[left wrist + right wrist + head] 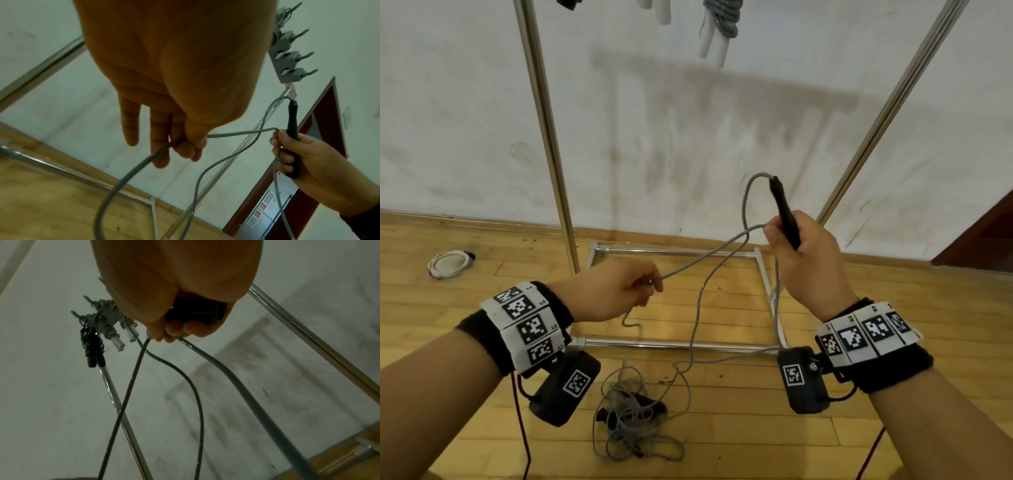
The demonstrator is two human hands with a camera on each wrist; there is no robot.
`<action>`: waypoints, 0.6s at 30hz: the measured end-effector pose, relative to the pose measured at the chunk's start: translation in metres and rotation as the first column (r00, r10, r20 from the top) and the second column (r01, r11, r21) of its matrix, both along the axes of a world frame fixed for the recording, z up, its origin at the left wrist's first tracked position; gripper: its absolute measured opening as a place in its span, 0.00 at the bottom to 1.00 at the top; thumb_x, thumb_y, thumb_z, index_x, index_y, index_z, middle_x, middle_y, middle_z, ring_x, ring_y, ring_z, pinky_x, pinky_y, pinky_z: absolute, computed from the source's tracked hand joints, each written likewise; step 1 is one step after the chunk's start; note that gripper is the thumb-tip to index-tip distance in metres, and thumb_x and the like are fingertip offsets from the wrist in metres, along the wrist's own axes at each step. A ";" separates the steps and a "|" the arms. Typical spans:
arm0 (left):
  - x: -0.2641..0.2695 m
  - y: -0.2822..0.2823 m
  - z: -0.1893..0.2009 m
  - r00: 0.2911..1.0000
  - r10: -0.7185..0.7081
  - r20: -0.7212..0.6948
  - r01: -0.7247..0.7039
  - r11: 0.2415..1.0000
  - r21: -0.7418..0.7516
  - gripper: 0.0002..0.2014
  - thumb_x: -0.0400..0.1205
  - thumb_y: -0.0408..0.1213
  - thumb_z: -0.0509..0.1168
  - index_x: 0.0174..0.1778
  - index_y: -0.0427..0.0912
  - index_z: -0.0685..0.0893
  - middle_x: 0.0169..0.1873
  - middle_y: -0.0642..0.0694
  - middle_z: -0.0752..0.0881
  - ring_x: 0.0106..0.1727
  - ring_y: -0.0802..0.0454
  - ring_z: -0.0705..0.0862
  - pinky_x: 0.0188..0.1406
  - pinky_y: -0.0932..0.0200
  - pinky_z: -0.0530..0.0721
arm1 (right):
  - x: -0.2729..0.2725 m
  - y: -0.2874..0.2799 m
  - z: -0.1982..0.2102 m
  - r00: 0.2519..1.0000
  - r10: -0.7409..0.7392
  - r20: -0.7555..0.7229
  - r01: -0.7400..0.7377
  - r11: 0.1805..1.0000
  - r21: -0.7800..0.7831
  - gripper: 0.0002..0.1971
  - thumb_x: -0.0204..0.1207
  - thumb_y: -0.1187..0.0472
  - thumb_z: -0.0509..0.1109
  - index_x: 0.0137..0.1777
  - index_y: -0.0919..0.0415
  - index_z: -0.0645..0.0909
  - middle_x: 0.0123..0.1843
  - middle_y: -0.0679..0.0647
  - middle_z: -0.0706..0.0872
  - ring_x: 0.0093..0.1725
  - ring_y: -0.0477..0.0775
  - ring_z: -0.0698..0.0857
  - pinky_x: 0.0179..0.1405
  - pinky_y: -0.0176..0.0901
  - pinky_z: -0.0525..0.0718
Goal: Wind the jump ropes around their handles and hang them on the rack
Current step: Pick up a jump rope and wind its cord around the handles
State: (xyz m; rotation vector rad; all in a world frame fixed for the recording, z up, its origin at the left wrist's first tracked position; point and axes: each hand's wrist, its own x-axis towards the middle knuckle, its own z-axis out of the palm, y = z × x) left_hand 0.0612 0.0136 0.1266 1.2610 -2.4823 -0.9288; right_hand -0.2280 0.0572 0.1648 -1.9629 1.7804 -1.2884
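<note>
My right hand (796, 245) grips a black jump-rope handle (786, 214) upright, its tip pointing up; the same handle (293, 123) shows in the left wrist view, and its butt end (205, 313) shows in my right fist. A grey rope (722, 253) loops out of the handle's top, passes my right thumb and runs left to my left hand (650, 287), which pinches it between thumb and fingers (197, 139). The rest of the rope drops to a tangled pile (633, 421) on the floor, partly covering another black handle.
A metal rack (551, 137) stands ahead against the white wall, its base frame (678, 346) on the wooden floor. Wound ropes with white handles (714, 37) and a black-handled one (92, 344) hang from its hooks. A roll of tape (450, 263) lies at left.
</note>
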 end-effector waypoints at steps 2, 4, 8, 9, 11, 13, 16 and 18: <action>0.000 -0.003 -0.005 0.998 -0.015 0.058 0.012 0.999 0.045 0.09 0.89 0.40 0.58 0.49 0.58 0.81 0.40 0.55 0.86 0.41 0.68 0.83 0.38 0.73 0.78 | -0.002 -0.004 0.001 1.000 -0.012 0.013 0.012 1.000 -0.005 0.08 0.83 0.52 0.66 0.41 0.43 0.75 0.29 0.44 0.77 0.27 0.40 0.77 0.26 0.26 0.72; 0.002 -0.005 -0.009 0.994 -0.007 0.113 -0.001 0.997 0.072 0.09 0.89 0.43 0.56 0.50 0.55 0.81 0.43 0.55 0.87 0.45 0.63 0.85 0.44 0.68 0.81 | -0.004 -0.008 0.000 0.999 -0.023 0.042 0.023 1.000 -0.005 0.08 0.83 0.52 0.66 0.41 0.43 0.75 0.28 0.44 0.77 0.26 0.40 0.77 0.25 0.26 0.73; 0.003 -0.007 -0.011 0.985 0.052 0.164 -0.053 0.999 0.004 0.12 0.90 0.44 0.54 0.49 0.51 0.82 0.37 0.53 0.86 0.38 0.65 0.84 0.35 0.70 0.77 | -0.008 -0.014 -0.003 0.997 -0.052 0.062 0.051 0.999 0.014 0.07 0.81 0.55 0.70 0.40 0.44 0.79 0.29 0.43 0.79 0.26 0.40 0.78 0.25 0.28 0.72; 0.002 -0.007 -0.009 0.986 0.079 0.147 -0.076 0.997 -0.032 0.12 0.90 0.44 0.54 0.49 0.51 0.83 0.35 0.53 0.85 0.35 0.66 0.83 0.33 0.71 0.76 | -0.008 -0.015 -0.005 0.997 -0.050 0.052 0.049 0.998 0.024 0.06 0.79 0.56 0.72 0.42 0.45 0.81 0.34 0.43 0.81 0.30 0.40 0.80 0.29 0.32 0.76; -0.001 -0.006 -0.003 0.990 0.111 0.088 -0.101 0.989 -0.107 0.13 0.90 0.44 0.54 0.51 0.49 0.85 0.31 0.54 0.81 0.32 0.69 0.80 0.31 0.74 0.75 | -0.003 -0.013 -0.008 1.000 -0.028 0.013 0.028 0.999 0.033 0.07 0.77 0.61 0.74 0.48 0.46 0.84 0.44 0.44 0.84 0.39 0.45 0.84 0.36 0.40 0.81; -0.006 -0.002 0.004 0.995 0.093 0.032 -0.086 0.983 -0.165 0.15 0.90 0.44 0.54 0.51 0.47 0.86 0.24 0.54 0.79 0.28 0.69 0.78 0.30 0.74 0.73 | 0.006 -0.010 -0.012 0.999 0.041 0.001 -0.041 0.998 0.047 0.08 0.76 0.62 0.74 0.52 0.49 0.85 0.47 0.44 0.84 0.40 0.47 0.84 0.36 0.40 0.82; -0.018 0.011 0.011 0.998 0.036 -0.044 -0.045 0.971 -0.233 0.15 0.90 0.46 0.54 0.50 0.48 0.86 0.23 0.64 0.80 0.25 0.66 0.78 0.28 0.74 0.73 | 0.023 -0.003 -0.019 0.985 0.170 0.014 -0.171 0.977 0.124 0.09 0.76 0.56 0.75 0.56 0.52 0.87 0.48 0.43 0.86 0.45 0.42 0.84 0.42 0.33 0.78; -0.026 0.017 0.015 0.993 0.017 -0.118 -0.049 0.960 -0.276 0.14 0.89 0.48 0.56 0.47 0.51 0.86 0.23 0.61 0.80 0.25 0.63 0.78 0.27 0.72 0.73 | 0.034 0.002 -0.025 0.971 0.237 0.016 -0.235 0.948 0.213 0.09 0.77 0.51 0.74 0.56 0.49 0.87 0.47 0.42 0.87 0.46 0.40 0.84 0.43 0.31 0.78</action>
